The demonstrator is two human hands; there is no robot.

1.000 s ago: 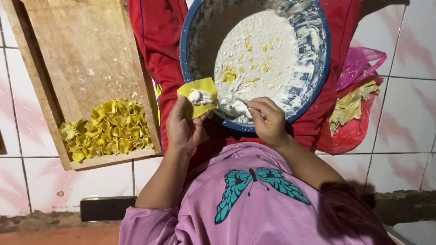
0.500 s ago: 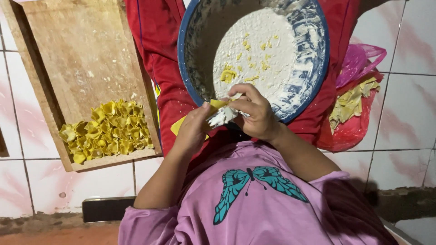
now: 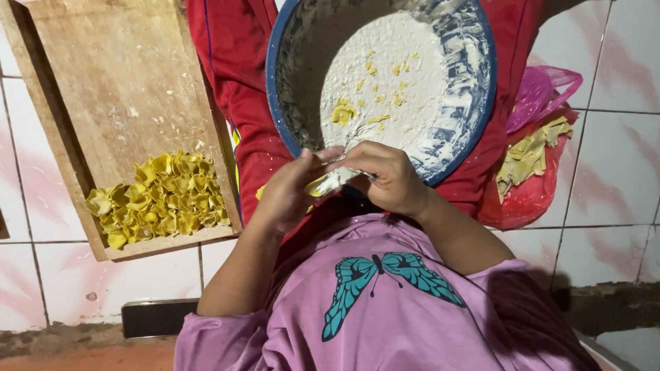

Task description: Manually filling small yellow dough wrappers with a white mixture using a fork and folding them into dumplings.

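Yellow wrapper (image 3: pixel 317 185) sitting between both hands, just below blue bowl (image 3: pixel 275 103) rim; left hand (image 3: pixel 289 196) cupping it underneath, right hand (image 3: pixel 385 175) pinching closed over it from above.

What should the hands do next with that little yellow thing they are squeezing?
Probably finish pinching the yellow wrapper shut, then set it on the wooden board with the folded pile. Both the left hand and right hand are closed around it, with white filling showing.
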